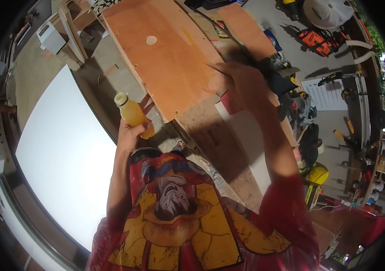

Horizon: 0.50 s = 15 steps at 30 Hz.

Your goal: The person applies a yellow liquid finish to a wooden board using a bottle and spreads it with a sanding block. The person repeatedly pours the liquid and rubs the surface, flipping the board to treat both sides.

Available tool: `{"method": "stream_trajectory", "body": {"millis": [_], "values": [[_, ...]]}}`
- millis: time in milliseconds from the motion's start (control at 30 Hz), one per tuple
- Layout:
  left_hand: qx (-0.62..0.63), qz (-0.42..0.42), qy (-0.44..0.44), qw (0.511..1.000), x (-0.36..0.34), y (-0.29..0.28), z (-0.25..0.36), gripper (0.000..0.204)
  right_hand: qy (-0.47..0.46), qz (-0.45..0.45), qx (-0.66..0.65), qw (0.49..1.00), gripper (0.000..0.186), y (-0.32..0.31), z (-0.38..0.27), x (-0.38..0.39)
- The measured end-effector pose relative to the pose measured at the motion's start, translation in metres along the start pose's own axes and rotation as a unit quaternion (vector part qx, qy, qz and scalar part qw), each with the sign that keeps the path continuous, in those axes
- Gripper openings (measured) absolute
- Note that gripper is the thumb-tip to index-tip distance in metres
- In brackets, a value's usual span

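My left hand point(131, 131) is wrapped round a plastic bottle point(133, 113) of yellow liquid, held upright beside the near end of an orange-brown wooden board point(170, 58) with a round hole and several small holes along its edge. Over the right side of that board is my right hand point(244, 83), its fingers bent and partly blurred; a thin dark shape sticks out from them, too unclear to name. Below the board lie a pale strip point(246, 149) and a brown worn plank point(210, 140).
A large white sheet point(61, 158) stands at left, with wood offcuts point(72, 31) behind. Another orange panel point(246, 31), an orange power tool point(314, 43), a white round container point(326, 11) and cluttered hand tools fill the right. A yellow object point(316, 174) lies beside my right arm.
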<state>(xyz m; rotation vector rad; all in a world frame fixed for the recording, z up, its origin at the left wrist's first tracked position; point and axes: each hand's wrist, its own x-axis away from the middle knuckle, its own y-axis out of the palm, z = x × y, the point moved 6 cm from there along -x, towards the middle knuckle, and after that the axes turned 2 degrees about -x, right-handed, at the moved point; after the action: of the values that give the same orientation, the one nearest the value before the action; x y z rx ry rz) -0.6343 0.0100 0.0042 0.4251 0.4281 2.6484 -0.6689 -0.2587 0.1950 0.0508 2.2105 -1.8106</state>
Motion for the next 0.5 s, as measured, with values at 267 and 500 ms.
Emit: {"method": "stream_trajectory", "body": {"millis": [267,500], "values": [[-0.029,-0.012,-0.009,0.999,-0.005,0.009,-0.002,0.036,-0.064,-0.017,-0.01,0.998,0.034,0.03,0.051,0.021],[-0.032,-0.01,-0.008,0.999,-0.004,0.01,0.0,0.037,-0.034,-0.063,0.05,0.996,0.03,0.055,0.045,0.011]]}}
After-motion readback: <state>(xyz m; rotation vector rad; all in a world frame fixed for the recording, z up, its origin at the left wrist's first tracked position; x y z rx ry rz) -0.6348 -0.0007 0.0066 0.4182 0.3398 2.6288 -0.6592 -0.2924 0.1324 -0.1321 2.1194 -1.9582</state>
